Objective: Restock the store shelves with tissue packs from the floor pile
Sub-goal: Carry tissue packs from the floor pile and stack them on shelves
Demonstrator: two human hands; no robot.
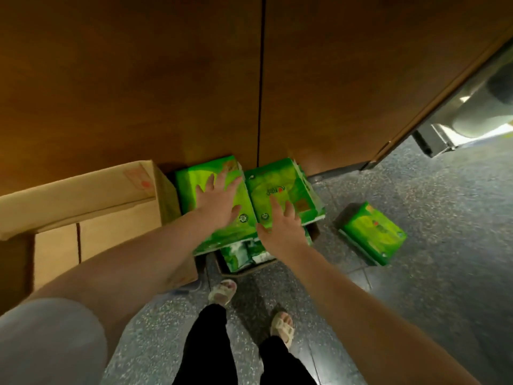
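Note:
Two green tissue packs lie side by side on top of a floor pile against a brown wooden panel. My left hand [219,200] is spread flat over the left pack [191,184], fingers straight. My right hand [280,226] reaches over the near edge of the right pack [280,184], fingers extended and slightly spread. More green packs [241,252] sit lower in the pile, inside an open carton. A single green pack [373,236] lies apart on the floor to the right.
A large cardboard box [83,207] stands at the left, touching the pile. The brown panel [166,79] fills the top. A metal-framed glass door [458,107] is at the upper right. Speckled grey floor [416,301] and my sandalled feet [222,293] are below.

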